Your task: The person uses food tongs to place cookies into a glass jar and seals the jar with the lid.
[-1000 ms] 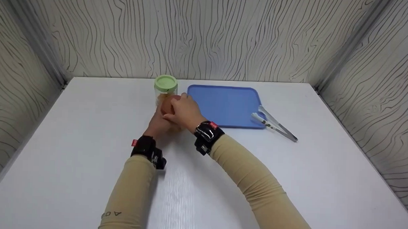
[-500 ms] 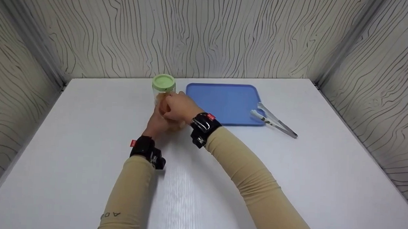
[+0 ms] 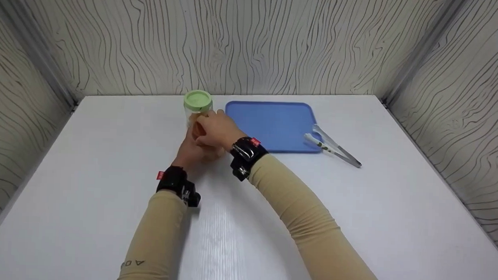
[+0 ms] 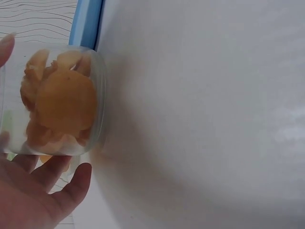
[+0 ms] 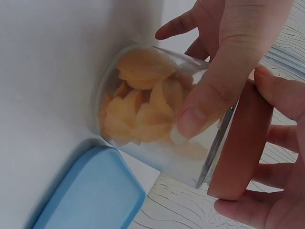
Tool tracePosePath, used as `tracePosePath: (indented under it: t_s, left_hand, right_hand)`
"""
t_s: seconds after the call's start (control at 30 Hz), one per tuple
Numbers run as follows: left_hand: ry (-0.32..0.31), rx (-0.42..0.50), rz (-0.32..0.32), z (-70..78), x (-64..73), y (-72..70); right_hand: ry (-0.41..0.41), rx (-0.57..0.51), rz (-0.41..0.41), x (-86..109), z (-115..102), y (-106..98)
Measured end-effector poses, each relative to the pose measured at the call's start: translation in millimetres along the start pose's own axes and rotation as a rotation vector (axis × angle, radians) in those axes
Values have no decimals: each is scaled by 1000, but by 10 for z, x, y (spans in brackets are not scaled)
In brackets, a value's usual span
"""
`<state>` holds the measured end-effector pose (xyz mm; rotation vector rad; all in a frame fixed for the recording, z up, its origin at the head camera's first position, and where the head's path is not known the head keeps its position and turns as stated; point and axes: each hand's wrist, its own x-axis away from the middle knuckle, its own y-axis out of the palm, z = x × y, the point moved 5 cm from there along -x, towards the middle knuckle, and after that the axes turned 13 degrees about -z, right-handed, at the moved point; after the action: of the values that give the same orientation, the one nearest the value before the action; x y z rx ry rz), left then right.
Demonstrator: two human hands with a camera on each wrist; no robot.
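A clear jar [image 5: 138, 105] holding several orange-yellow shell-shaped pieces stands on the white table. My left hand [image 3: 189, 152] grips the jar's body from the left side, with its thumb lying along the glass in the right wrist view. On top, the fingers of my right hand [image 3: 219, 130] are curled round the rim of the reddish-brown lid [image 5: 243, 143]. The lid sits over the jar's mouth, and the hands hide most of it in the head view. In the left wrist view, the jar's lower part [image 4: 64, 102] shows between my left fingers.
Just behind the gripped jar is another clear jar with a green lid [image 3: 198, 100]. To its right lies a blue tray [image 3: 270, 124]. Metal tongs [image 3: 348, 156] with pale ends lean over the tray's right edge. A wood-patterned wall [image 3: 252, 45] closes off the back.
My right hand has moved slightly left and farther away, turning over the lid and covering more of it. My left hand keeps its grip on the jar. The head view has shifted slightly.
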<state>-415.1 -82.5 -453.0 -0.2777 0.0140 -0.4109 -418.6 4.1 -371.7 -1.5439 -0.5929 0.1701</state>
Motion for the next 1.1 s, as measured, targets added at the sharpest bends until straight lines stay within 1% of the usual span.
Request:
tracePosePath:
  t_s: [0.17, 0.27, 0.37, 0.47, 0.6, 0.67, 0.8, 0.9, 0.93, 1.0, 1.07, 1.1]
  left_hand:
    - [26, 8, -28, -19, 1, -13]
    - [19, -33, -20, -31, 3, -45]
    - [-5, -88, -9, -34, 10, -73]
    - [-47, -129, 4, -48, 22, -86]
    - [-73, -134, 20, -56, 48, -87]
    - [-68, -142, 29, -53, 56, -84]
    - [-40, -177, 51, -54, 74, -75]
    - [-19, -191, 51, -53, 101, -69]
    - [-15, -191, 40, -49, 107, -70]
    - [6, -164, -8, -27, 116, -79]
    - [28, -115, -83, 10, 133, -102]
    - [12, -94, -124, 25, 148, -123]
  right_hand:
    - [17, 8, 36, 19, -49, 19]
    - [37, 11, 68, 25, -87, 48]
    - [66, 2, 104, 25, -123, 98]
    - [103, 7, 143, 16, -151, 147]
    - [137, 35, 185, -5, -185, 197]
    - [148, 45, 198, -13, -196, 215]
    - [160, 67, 218, -23, -205, 237]
    - [139, 77, 228, -19, -191, 244]
    - [123, 73, 229, -19, -178, 241]
    - [78, 30, 214, -9, -133, 223]
    - [19, -78, 183, 18, -47, 196]
    - [-6, -142, 164, 43, 13, 181]
